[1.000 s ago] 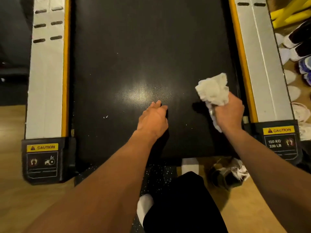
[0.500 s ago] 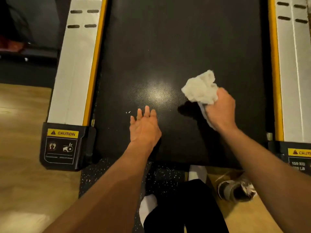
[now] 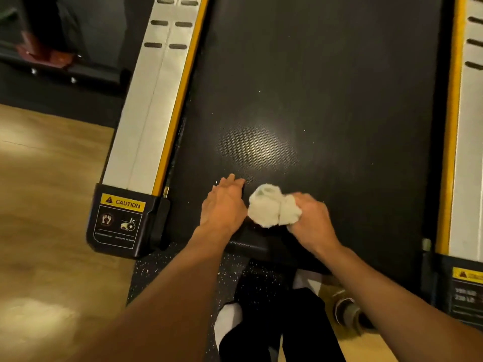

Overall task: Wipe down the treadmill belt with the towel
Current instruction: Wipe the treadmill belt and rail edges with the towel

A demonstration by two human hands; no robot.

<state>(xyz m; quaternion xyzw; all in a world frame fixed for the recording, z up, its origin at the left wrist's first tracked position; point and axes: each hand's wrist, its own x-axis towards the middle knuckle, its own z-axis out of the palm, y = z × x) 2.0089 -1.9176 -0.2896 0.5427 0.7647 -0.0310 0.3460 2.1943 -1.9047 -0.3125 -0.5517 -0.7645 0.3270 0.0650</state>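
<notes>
Right hand (image 3: 312,218), grip closed on the bunched towel (image 3: 273,206), presses it to the belt (image 3: 326,87) near its rear edge; left hand (image 3: 224,205) flat, empty. Specks remain farther up: wiping barely begun.

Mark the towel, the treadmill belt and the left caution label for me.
towel (image 3: 271,207), head view, middle of the bunched cloth.
treadmill belt (image 3: 326,87), head view, bare black surface.
caution label (image 3: 122,203), head view, yellow strip.
</notes>
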